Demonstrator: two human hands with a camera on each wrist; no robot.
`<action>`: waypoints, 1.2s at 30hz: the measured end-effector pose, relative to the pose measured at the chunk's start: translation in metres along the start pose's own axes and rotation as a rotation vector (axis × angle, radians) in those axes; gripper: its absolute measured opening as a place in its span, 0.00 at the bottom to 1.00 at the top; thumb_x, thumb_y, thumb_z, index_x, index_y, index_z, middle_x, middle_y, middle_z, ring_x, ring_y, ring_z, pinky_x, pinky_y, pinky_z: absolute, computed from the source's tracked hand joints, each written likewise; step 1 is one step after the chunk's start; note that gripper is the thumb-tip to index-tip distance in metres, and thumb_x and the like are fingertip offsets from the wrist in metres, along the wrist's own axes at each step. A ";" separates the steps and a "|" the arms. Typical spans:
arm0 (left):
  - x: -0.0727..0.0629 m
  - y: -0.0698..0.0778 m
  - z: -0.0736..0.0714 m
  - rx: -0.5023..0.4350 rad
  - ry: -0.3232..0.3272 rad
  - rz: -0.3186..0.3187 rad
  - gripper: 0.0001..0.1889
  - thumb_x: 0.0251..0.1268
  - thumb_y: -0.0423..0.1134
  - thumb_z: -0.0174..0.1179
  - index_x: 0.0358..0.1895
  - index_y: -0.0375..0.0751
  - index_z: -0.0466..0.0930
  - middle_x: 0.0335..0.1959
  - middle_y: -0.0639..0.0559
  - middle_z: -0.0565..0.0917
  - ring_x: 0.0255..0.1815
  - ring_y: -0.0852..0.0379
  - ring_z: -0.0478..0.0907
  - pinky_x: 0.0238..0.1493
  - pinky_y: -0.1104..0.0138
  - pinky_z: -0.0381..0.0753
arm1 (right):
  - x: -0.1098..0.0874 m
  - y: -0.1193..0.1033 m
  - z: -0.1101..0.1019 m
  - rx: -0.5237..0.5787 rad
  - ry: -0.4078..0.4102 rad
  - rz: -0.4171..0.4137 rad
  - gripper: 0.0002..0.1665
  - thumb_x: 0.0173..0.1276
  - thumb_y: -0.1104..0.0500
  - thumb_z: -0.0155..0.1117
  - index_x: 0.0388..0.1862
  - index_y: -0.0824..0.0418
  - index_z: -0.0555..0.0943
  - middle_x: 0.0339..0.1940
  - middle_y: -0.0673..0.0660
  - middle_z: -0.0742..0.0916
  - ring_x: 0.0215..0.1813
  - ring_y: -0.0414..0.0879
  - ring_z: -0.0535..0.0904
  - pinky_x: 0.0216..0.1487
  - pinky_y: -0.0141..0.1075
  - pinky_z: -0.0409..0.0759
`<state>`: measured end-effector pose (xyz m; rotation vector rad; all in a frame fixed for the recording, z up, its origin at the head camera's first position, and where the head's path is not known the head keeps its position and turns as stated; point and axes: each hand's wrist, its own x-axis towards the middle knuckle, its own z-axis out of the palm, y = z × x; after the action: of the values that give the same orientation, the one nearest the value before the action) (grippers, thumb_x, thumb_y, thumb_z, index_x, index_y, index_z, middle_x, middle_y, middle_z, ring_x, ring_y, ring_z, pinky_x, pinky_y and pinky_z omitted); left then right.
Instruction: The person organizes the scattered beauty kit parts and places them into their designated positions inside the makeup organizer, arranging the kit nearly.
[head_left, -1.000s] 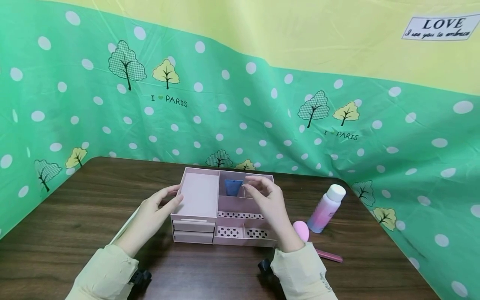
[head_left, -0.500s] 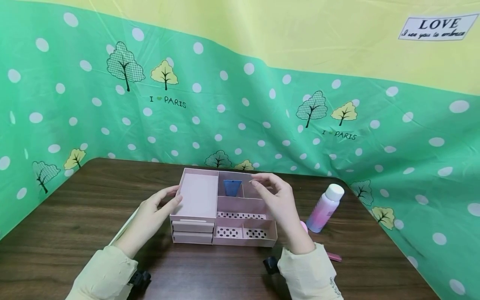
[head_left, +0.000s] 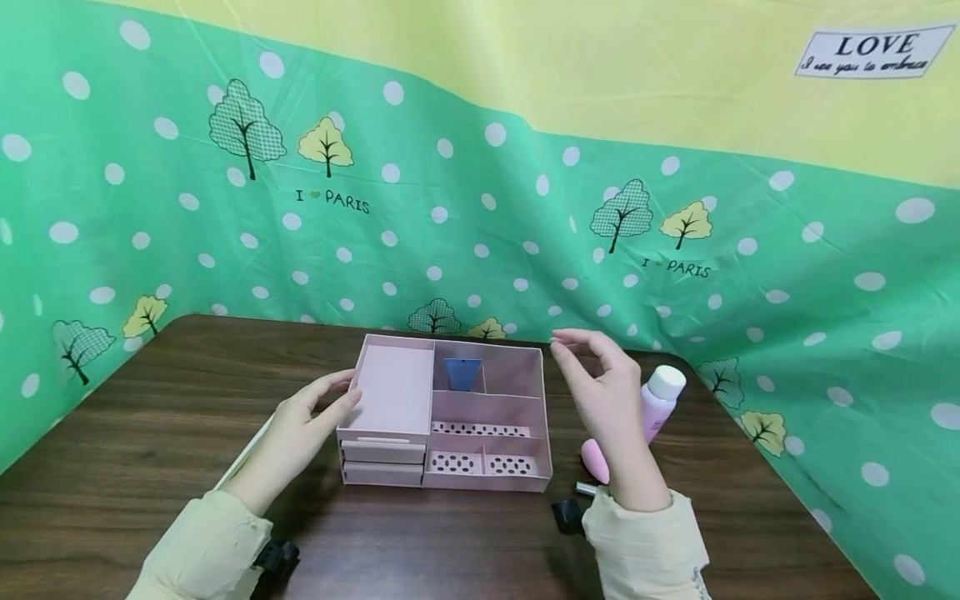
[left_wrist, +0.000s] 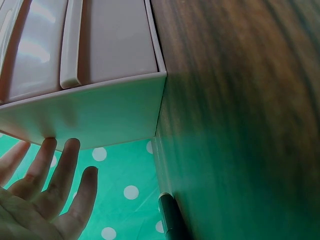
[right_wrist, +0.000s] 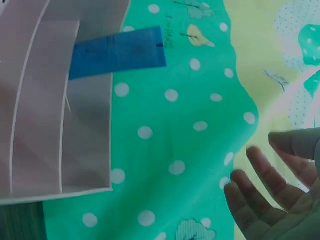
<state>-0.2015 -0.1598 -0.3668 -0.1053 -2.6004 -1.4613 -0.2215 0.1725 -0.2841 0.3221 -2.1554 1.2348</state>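
A pale pink desk organizer [head_left: 393, 387] with two small drawers and several compartments stands on the wooden table. My left hand [head_left: 303, 437] is at its left side; in the left wrist view the fingertips [left_wrist: 72, 145] lie right at the side wall. A blue flat tube [head_left: 462, 374] stands upright in a rear compartment and sticks out above the rim in the right wrist view. To the right of the organizer my right hand [head_left: 607, 400] hovers in the air, fingers loosely bent, with nothing in it.
Beside the right forearm are a pink-purple bottle [head_left: 660, 400] with a white cap, a pink makeup sponge [head_left: 595, 460] and a silver-ended slim item [head_left: 587, 489]. A dark stick-like thing [left_wrist: 172, 217] lies left of the organizer. A polka-dot cloth [head_left: 525, 217] hangs behind the table.
My right hand has moved away from the organizer's rear compartments to the right, now overlapping the bottle in view. My left hand has stayed at the organizer's side; the blue tube has stayed put.
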 end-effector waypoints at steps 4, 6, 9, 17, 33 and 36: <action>0.000 0.001 0.000 -0.001 -0.003 -0.005 0.32 0.72 0.62 0.51 0.72 0.50 0.67 0.69 0.42 0.74 0.72 0.42 0.66 0.68 0.42 0.65 | 0.002 -0.002 -0.008 -0.024 0.062 -0.008 0.09 0.67 0.64 0.66 0.45 0.64 0.87 0.42 0.59 0.89 0.40 0.25 0.79 0.42 0.20 0.75; 0.000 0.001 0.000 0.001 -0.001 -0.004 0.32 0.72 0.62 0.51 0.72 0.50 0.67 0.68 0.42 0.74 0.71 0.42 0.67 0.68 0.43 0.66 | 0.002 -0.003 -0.012 -0.049 0.082 0.012 0.09 0.68 0.63 0.66 0.46 0.63 0.86 0.43 0.58 0.88 0.42 0.26 0.79 0.44 0.19 0.74; 0.001 0.001 0.000 0.004 0.003 0.001 0.32 0.72 0.62 0.51 0.72 0.50 0.68 0.68 0.42 0.74 0.70 0.43 0.68 0.67 0.44 0.68 | 0.003 -0.003 -0.018 -0.087 0.111 0.036 0.10 0.69 0.61 0.65 0.46 0.62 0.86 0.44 0.57 0.88 0.48 0.32 0.78 0.45 0.22 0.72; 0.001 0.001 0.002 0.006 0.004 0.010 0.32 0.72 0.62 0.51 0.72 0.50 0.68 0.67 0.42 0.75 0.70 0.43 0.69 0.66 0.44 0.69 | 0.006 0.007 -0.032 -0.183 0.168 0.062 0.11 0.68 0.62 0.65 0.48 0.63 0.86 0.48 0.60 0.87 0.56 0.50 0.79 0.51 0.32 0.70; 0.000 0.002 0.001 -0.008 -0.020 -0.012 0.32 0.72 0.63 0.51 0.73 0.52 0.66 0.69 0.42 0.73 0.72 0.42 0.65 0.69 0.42 0.64 | 0.013 0.028 -0.074 -0.408 0.006 0.414 0.28 0.73 0.47 0.58 0.66 0.59 0.75 0.69 0.65 0.75 0.70 0.63 0.67 0.67 0.60 0.64; 0.000 0.002 -0.001 -0.001 -0.012 -0.006 0.32 0.72 0.63 0.51 0.73 0.51 0.67 0.69 0.42 0.73 0.71 0.42 0.66 0.68 0.43 0.65 | 0.014 0.031 -0.075 -0.427 -0.039 0.439 0.31 0.72 0.46 0.58 0.69 0.60 0.72 0.69 0.66 0.74 0.71 0.64 0.65 0.67 0.60 0.64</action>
<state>-0.2014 -0.1592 -0.3647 -0.1066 -2.6118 -1.4677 -0.2176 0.2532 -0.2693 -0.3261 -2.5340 0.9462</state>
